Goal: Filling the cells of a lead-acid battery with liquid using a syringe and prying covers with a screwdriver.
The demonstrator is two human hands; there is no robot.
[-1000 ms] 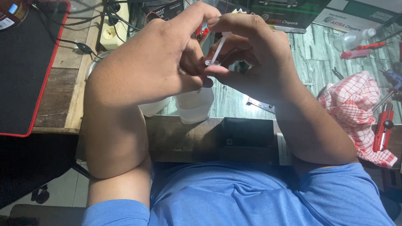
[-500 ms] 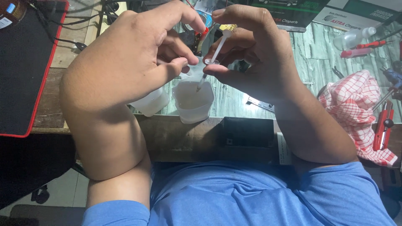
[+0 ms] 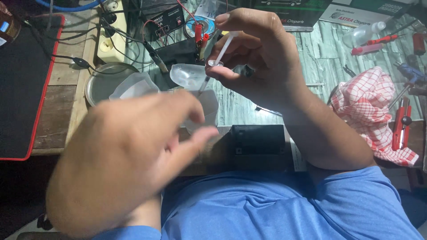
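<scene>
The right hand [image 3: 262, 58] pinched a thin white tube [image 3: 221, 51] above the translucent cup [image 3: 191, 75]; the left hand [image 3: 133, 151], blurred at seven o'clock, hung loose-fingered, gripping nothing.

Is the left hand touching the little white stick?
Apart. The head view shows the left hand, blurred, low in front, while the thin white stick sits up in the right hand, with clear space between them.
</scene>
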